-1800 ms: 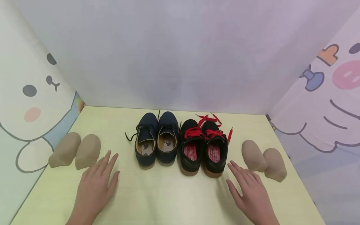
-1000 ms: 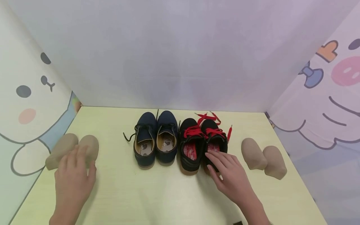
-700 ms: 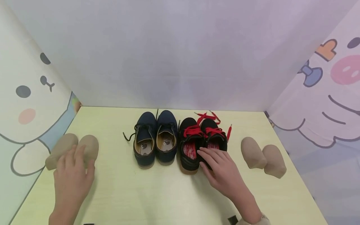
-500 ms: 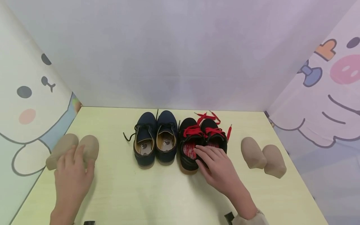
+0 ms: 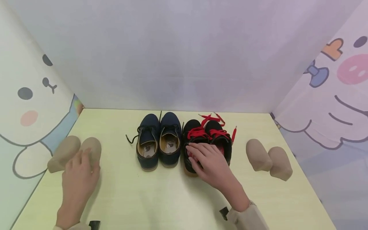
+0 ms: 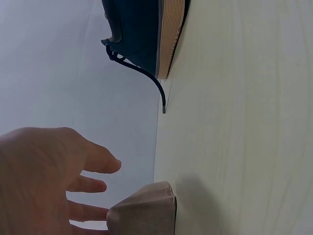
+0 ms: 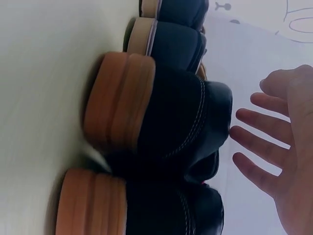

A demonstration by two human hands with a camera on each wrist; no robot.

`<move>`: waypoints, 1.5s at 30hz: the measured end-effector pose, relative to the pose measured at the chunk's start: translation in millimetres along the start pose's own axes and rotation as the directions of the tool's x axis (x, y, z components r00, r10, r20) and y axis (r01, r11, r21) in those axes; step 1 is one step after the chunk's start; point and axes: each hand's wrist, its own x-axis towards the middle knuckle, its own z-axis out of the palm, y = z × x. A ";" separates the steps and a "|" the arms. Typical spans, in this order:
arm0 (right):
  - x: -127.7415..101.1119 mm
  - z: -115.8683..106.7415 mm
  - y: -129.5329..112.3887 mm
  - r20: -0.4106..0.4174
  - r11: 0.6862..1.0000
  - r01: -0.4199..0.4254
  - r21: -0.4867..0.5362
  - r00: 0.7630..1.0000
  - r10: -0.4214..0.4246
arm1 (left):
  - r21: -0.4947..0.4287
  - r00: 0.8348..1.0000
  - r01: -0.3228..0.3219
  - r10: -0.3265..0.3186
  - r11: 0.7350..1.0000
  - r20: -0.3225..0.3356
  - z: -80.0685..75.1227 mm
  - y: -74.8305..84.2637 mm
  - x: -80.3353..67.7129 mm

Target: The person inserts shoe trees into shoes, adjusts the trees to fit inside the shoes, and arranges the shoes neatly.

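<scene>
Two bare hands show, the left hand and the right hand, neither with rings or gloves. Each forearm ends in a pale beige sleeve cuff, the right sleeve fuller in view than the left sleeve. A small black strap or device edge sits at each wrist, beside the cuff

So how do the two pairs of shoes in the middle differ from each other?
The navy shoes have dark laces and tan insides; the black shoes have bright red laces and red insides. The navy pair stands untouched, while the right hand is spread over the black pair's openings. The black pair's red lace ends trail loose behind it. Both pairs stand side by side, toes toward the back wall, on tan soles.
</scene>
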 end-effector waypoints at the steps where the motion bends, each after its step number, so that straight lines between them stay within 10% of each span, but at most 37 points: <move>1: 2.3 1.0 -0.9 0.002 1.000 0.003 -0.002 1.000 -0.003 | 0.000 1.000 0.004 -0.004 1.000 0.007 0.6 0.0 0.6; 45: 85.8 52.8 -18.3 0.180 0.997 0.041 0.060 0.982 -0.051 | -0.048 0.995 0.097 -0.096 0.994 0.035 11.4 -5.5 9.1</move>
